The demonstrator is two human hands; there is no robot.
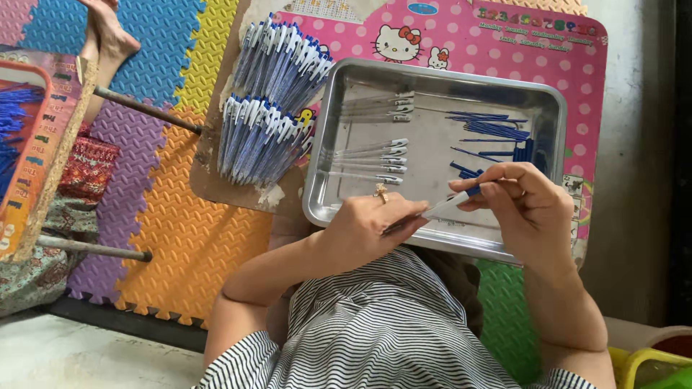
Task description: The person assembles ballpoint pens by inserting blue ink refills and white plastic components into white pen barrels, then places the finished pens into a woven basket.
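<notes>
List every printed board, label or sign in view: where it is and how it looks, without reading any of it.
Pink board: under the metal tray, rectangular, pink with white dots, cartoon cat pictures, coloured print along the top.
Second printed board: far left edge, tilted, orange and pink, rows of small print.
No screens or packages.

A home floor: colourful foam play mats [166, 216] and a low cartoon-printed table [519, 50].

Both hands are gripping one pen [443, 209] over the metal tray [339, 209]: the left hand [371, 227] is pinching its barrel, the right hand [522, 202] its blue end. Clear barrels [371, 158] and blue refills [494, 130] are lying inside; finished pens [267, 108] are lying alongside.
</notes>
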